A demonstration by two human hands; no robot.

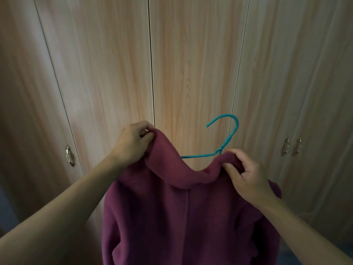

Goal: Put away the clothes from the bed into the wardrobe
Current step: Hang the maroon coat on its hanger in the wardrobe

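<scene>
Right now your left hand (131, 142) is closed on the upper left edge of the collar of a plum-coloured fleece garment (181, 217), fingers pinching the soft fabric and lifting it into a peak. Your right hand (246, 175) is closed on the opposite side of the same collar, fingers curled over the fold with the knuckles facing you. Between your two hands the thick collar sags in a shallow curve, and the body of the garment hangs straight down below it, filling the lower middle of your view and running out of the bottom edge. A thin turquoise wire hanger (225, 138) rises just behind the collar: its hook curls up above your right hand, and one arm of it runs leftward into the neck opening. You hold all of this in the air in front of the closed light wood-grain wardrobe doors (191, 64). Small metal handles sit on the doors, one at the left (69, 155) and a pair at the right (291, 146).
</scene>
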